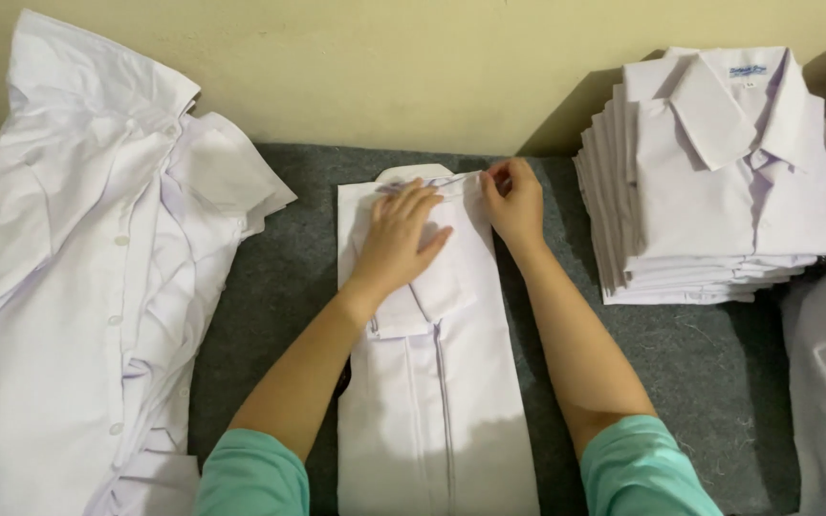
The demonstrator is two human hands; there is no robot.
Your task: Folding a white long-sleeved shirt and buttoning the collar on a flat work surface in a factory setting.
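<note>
I count two hands of mine, the left hand and the right hand, both at frame centre. One shirt lies under them. One stack of folded shirts sits at the upper right; its layers are too fine to count. One heap of loose shirts fills the left edge, number unclear. One grey mat.

Garment workshop, stacked folded shirts, felt table

smooth cotton shirt, fuzzy felt mat
</note>
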